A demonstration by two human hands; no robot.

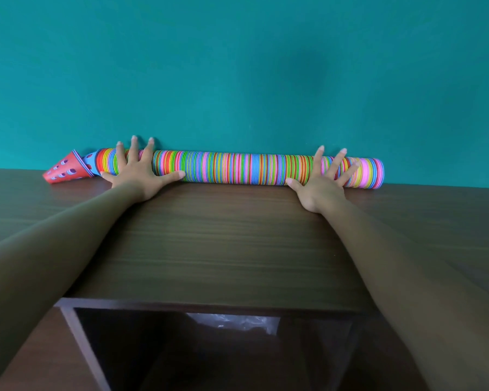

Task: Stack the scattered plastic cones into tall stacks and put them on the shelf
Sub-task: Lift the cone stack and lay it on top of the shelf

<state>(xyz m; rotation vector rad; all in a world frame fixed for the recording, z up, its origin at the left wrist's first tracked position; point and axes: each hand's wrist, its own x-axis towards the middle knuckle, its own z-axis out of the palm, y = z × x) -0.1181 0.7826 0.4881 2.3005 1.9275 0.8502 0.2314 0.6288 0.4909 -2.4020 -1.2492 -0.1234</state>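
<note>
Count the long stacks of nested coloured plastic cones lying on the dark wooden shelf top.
1. The long multicoloured plastic cone stack lies on its side along the teal wall, both spread hands pressing it; its red end cone tilts loose at the left.

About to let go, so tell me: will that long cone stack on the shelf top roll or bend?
The cone stack lies round on its side, so it may roll forward off the wall. It probably flexes: its red end cone already droops.
</note>
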